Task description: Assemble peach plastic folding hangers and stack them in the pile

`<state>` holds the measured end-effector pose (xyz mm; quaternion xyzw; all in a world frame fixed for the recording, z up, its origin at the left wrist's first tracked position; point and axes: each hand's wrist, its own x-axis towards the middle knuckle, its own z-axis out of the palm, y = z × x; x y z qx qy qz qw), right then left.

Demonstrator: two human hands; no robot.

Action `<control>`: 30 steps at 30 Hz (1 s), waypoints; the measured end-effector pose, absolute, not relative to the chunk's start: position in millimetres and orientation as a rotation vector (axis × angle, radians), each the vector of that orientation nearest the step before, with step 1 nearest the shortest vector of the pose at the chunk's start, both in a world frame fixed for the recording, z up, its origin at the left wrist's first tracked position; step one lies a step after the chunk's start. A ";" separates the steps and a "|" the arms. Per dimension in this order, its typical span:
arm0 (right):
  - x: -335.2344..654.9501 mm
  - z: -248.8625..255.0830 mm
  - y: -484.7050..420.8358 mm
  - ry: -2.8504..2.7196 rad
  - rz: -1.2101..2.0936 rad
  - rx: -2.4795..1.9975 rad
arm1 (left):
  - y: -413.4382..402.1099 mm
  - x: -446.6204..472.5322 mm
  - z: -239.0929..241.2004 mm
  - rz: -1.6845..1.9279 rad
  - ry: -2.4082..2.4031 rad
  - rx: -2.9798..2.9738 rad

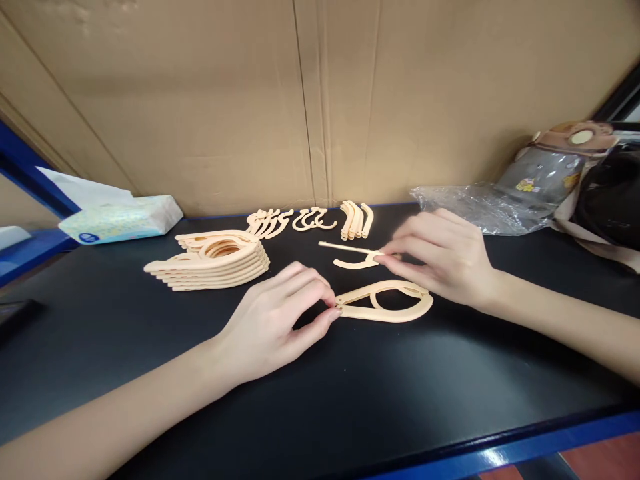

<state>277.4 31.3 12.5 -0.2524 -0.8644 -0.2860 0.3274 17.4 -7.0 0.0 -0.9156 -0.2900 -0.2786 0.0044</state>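
My left hand (280, 320) pinches the pointed left end of a peach plastic folded hanger frame (387, 305) that lies flat on the black tabletop (350, 400). My right hand (440, 257) pinches a small peach hook piece with a thin rod (353, 257), just behind that frame. Both hands have fingers closed on their parts.
A stack of several folded hanger frames (213, 261) lies left of my hands. Loose hook pieces (287, 220) and curved arm pieces (356, 219) sit by the cardboard wall (300, 100). A tissue pack (120, 219) lies far left; a clear plastic bag (470, 207) and bags are at the right.
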 end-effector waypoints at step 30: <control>263.8 19.4 1.1 -2.537 -0.771 -0.445 | -4.7 17.6 1.4 -0.708 -1.343 -2.991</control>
